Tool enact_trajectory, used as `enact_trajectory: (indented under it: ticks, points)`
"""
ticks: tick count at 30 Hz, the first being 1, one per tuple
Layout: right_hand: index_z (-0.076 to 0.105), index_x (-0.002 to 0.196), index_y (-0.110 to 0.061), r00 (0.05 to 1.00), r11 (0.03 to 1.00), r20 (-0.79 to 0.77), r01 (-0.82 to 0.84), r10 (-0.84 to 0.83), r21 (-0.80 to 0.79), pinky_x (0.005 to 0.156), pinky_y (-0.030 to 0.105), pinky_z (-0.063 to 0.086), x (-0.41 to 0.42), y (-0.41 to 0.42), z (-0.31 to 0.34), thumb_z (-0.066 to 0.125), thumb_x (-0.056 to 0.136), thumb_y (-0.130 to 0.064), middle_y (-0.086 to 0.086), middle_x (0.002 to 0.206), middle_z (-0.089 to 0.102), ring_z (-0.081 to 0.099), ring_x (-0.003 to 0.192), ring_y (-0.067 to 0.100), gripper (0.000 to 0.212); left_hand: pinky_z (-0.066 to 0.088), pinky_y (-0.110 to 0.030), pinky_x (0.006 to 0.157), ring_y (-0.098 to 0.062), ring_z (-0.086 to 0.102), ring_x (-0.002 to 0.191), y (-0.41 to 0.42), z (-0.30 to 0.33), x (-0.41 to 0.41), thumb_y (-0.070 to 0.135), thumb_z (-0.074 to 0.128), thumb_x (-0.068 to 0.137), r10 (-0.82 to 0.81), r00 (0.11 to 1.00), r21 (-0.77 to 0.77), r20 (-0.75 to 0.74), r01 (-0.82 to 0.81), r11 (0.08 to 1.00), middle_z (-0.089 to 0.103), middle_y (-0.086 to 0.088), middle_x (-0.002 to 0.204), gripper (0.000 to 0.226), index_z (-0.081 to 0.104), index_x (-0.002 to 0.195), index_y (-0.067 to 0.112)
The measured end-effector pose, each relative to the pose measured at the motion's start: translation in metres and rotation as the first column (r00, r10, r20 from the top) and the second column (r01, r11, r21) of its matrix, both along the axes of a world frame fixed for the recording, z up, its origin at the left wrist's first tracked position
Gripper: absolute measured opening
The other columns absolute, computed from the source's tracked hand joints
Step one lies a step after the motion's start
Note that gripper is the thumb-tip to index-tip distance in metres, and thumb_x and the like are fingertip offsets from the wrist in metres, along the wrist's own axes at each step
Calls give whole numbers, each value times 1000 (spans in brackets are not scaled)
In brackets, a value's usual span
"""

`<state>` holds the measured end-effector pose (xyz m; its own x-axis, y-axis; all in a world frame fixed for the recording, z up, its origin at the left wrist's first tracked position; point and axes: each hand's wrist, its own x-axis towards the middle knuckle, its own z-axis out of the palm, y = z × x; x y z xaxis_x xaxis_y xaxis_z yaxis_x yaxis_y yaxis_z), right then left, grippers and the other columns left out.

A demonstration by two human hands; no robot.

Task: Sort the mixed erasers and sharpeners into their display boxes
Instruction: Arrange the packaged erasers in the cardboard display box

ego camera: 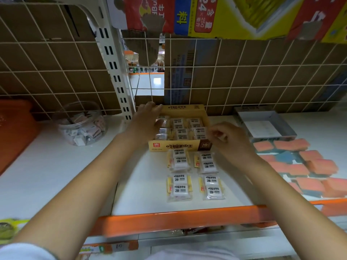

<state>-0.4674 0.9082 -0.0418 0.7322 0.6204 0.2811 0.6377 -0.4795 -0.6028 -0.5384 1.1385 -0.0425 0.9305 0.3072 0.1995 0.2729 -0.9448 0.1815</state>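
A tan display box (176,146) marked 2B stands mid-shelf with several clear packs of white erasers (181,128) inside. My left hand (145,121) rests over the box's back left corner, fingers on its far rim and on the packs there. My right hand (226,136) hovers at the box's front right corner, fingers curled, with nothing visibly in them. Several more eraser packs (179,161) lie in two rows on the shelf just in front of the box.
A clear round jar (82,126) of small mixed items stands at the left. An open white-blue box (270,124) sits at the right, with several orange-and-blue blocks (300,166) spread in front of it. The shelf's orange front rail (178,220) runs across, a wire grid behind.
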Motion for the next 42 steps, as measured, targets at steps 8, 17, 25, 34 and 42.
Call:
enact_trajectory:
  ticks: [8,17,25,34,42]
  points:
    - [61,114,-14,993,983,-79,-94,82,-158,84,19,27,-23,-21,-24,54,91,-17,-3,116,57,41,111,17,24,33,-21,84,-22,48,114,-68,-8,-65,18,51,92,-155,973,-226,168,191,955,55,-4,123,30,59,120,13]
    - [49,131,-16,983,972,-167,-113,78,-207,92,17,26,-23,-20,-26,54,91,-16,-1,123,49,39,118,14,40,38,-34,95,-24,44,114,-67,-22,-63,29,53,90,-185,983,-235,1,180,955,53,-2,120,30,58,116,15]
    - [64,88,-28,940,989,-339,4,46,146,76,17,48,-26,-20,-22,73,70,4,-7,96,58,56,86,12,38,44,-19,79,-14,56,96,-71,-8,-60,9,76,71,14,988,-586,151,78,807,57,4,102,34,66,101,22]
    - [63,99,-21,942,948,-336,96,12,303,66,7,50,7,10,25,70,76,-4,-14,90,61,59,80,-5,29,51,-23,80,-12,59,95,-43,25,-8,8,74,72,85,936,-647,343,170,743,61,5,97,29,64,93,26]
    - [62,107,-12,921,992,-382,106,-75,61,67,18,48,57,63,19,68,77,-2,5,112,60,57,93,12,32,47,-27,89,-16,55,102,-16,9,61,11,72,76,97,991,-477,88,-43,878,58,-2,112,34,66,109,18]
